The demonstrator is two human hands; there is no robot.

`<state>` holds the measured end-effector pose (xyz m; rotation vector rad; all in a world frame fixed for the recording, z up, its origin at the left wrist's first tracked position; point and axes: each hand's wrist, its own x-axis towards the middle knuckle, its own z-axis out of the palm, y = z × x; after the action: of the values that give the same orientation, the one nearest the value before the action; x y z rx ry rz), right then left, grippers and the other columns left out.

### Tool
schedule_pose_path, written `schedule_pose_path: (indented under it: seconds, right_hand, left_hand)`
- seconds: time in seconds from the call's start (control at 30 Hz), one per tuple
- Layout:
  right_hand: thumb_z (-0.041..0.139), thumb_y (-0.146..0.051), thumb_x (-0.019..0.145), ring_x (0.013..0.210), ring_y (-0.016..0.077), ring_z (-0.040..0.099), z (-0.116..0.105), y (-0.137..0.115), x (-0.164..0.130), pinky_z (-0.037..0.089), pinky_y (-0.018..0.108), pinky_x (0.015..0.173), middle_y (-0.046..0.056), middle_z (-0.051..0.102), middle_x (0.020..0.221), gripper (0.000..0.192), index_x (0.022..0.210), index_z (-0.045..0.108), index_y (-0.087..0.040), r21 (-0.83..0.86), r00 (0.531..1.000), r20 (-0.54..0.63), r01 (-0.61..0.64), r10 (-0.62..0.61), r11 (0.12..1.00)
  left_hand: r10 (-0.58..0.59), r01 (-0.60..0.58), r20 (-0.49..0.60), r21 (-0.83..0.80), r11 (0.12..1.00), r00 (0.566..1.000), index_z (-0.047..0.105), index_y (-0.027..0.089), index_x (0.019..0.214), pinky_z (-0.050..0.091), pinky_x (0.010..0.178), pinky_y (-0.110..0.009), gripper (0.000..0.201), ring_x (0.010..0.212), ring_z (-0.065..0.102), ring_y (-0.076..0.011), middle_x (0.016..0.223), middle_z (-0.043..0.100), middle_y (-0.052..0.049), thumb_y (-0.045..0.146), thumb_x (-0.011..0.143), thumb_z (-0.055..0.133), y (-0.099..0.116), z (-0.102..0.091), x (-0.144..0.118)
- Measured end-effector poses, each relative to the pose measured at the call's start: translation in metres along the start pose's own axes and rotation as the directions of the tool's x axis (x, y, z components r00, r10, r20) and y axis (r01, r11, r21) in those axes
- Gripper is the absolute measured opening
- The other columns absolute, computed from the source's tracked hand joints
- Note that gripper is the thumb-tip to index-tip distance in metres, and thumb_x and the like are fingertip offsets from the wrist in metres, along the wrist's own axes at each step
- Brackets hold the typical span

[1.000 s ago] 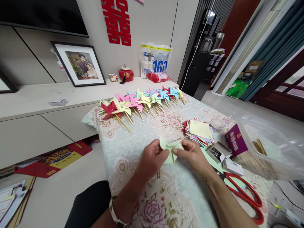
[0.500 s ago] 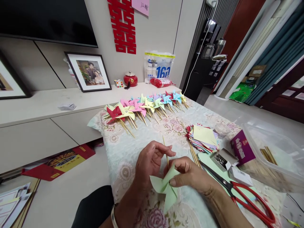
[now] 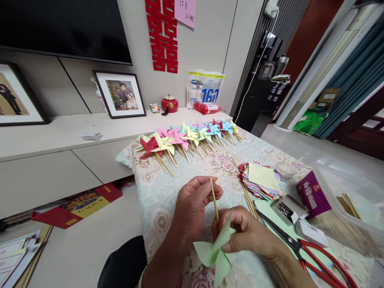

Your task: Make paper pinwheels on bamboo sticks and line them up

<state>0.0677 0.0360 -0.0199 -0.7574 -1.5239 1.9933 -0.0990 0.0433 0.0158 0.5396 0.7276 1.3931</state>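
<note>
While the left hand (image 3: 192,204) pinches the wooden stick (image 3: 214,200) and the right hand (image 3: 246,232) grips the green pinwheel (image 3: 214,250), a skewed push could tear its paper centre.

pale green pinwheel (image 3: 214,253) — floral tablecloth (image 3: 219,164) — red-handled scissors (image 3: 324,262).

My left hand (image 3: 192,206) pinches a thin wooden stick (image 3: 214,199) upright, while my right hand (image 3: 244,232) grips a pale green paper pinwheel (image 3: 214,252) against its lower end. Red-handled scissors (image 3: 312,252) lie just beside my right wrist.
</note>
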Motion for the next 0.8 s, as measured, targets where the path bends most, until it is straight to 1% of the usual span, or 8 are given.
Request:
schedule_pose_path:
  seconds: [0.17,0.27,0.37,0.43,0.5,0.57,0.67,0.8]
  right_hand:
    - [0.086,-0.025,0.069,0.071,0.0140,0.059,0.003,-0.005,0.001,0.044,0.026,0.065,0.001,0.065,0.077,0.021,0.072,0.067,-0.015,-0.022,0.998,0.013,0.058,-0.058,0.998]
    - [0.087,-0.021,0.068,0.091,0.0187,0.062,0.000,-0.015,-0.002,0.047,0.030,0.079,0.003,0.067,0.093,0.019,0.074,0.069,-0.017,-0.116,0.993,0.016,0.122,-0.121,0.986]
    - [0.086,-0.020,0.070,0.110,0.0221,0.059,-0.006,-0.024,-0.009,0.046,0.032,0.089,0.006,0.066,0.111,0.017,0.075,0.070,-0.019,-0.228,0.987,-0.021,0.148,-0.157,0.962]
    - [0.084,-0.021,0.074,0.109,0.0212,0.060,-0.009,-0.028,-0.013,0.046,0.031,0.088,0.006,0.066,0.111,0.014,0.075,0.070,-0.019,-0.280,0.978,-0.055,0.176,-0.199,0.944]
    - [0.082,-0.024,0.078,0.095,0.0179,0.062,-0.010,-0.030,-0.016,0.047,0.029,0.080,0.005,0.067,0.103,0.013,0.076,0.070,-0.020,-0.298,0.959,-0.085,0.234,-0.270,0.925]
    - [0.078,-0.026,0.082,0.078,0.0143,0.060,-0.008,-0.032,-0.017,0.047,0.027,0.070,0.003,0.067,0.091,0.011,0.078,0.069,-0.020,-0.295,0.930,-0.127,0.297,-0.346,0.908]
    - [0.071,-0.025,0.087,0.072,0.0141,0.059,0.000,-0.034,-0.018,0.046,0.027,0.065,0.001,0.066,0.080,0.008,0.082,0.068,-0.021,-0.369,0.867,-0.171,0.384,-0.468,0.846]
    - [0.066,-0.013,0.088,0.075,0.0160,0.062,0.008,-0.037,-0.018,0.048,0.029,0.068,0.002,0.067,0.080,0.008,0.085,0.066,-0.020,-0.627,0.733,-0.123,0.465,-0.669,0.625]
  left_hand:
    - [-0.050,0.051,0.021,-0.041,0.998,0.999,0.071,0.013,0.080,0.053,0.068,-0.026,0.018,0.063,0.064,-0.0120,0.068,0.069,-0.002,0.023,0.069,0.080,0.005,0.008,-0.004]
    - [-0.068,0.068,-0.018,-0.016,0.998,0.998,0.070,0.014,0.080,0.050,0.060,-0.023,0.016,0.060,0.063,-0.0111,0.067,0.067,0.000,0.022,0.068,0.078,0.007,0.012,-0.006]
    - [-0.030,0.033,-0.068,0.041,0.999,0.997,0.071,0.015,0.078,0.047,0.055,-0.021,0.016,0.059,0.061,-0.0111,0.065,0.067,0.000,0.022,0.066,0.078,0.008,0.014,-0.007]
    - [0.014,-0.006,-0.097,0.082,0.997,0.995,0.072,0.014,0.078,0.047,0.054,-0.021,0.017,0.057,0.060,-0.0108,0.065,0.067,-0.001,0.022,0.064,0.078,0.007,0.015,-0.006]
    - [0.038,-0.024,-0.110,0.126,0.992,0.993,0.073,0.014,0.078,0.046,0.053,-0.021,0.017,0.055,0.058,-0.0100,0.064,0.068,-0.001,0.022,0.063,0.078,0.005,0.015,-0.006]
    - [0.044,-0.026,-0.104,0.168,0.985,0.994,0.074,0.014,0.078,0.045,0.052,-0.020,0.017,0.051,0.056,-0.0091,0.059,0.067,0.000,0.022,0.063,0.078,0.002,0.014,-0.006]
    - [0.054,-0.036,-0.074,0.233,0.972,0.996,0.075,0.015,0.078,0.043,0.051,-0.019,0.015,0.050,0.056,-0.0090,0.055,0.066,0.000,0.023,0.065,0.078,-0.004,0.011,-0.006]
    - [0.055,-0.038,-0.044,0.316,0.948,0.998,0.077,0.016,0.078,0.041,0.051,-0.019,0.013,0.051,0.055,-0.0088,0.055,0.066,-0.001,0.025,0.068,0.078,-0.010,0.009,-0.006]
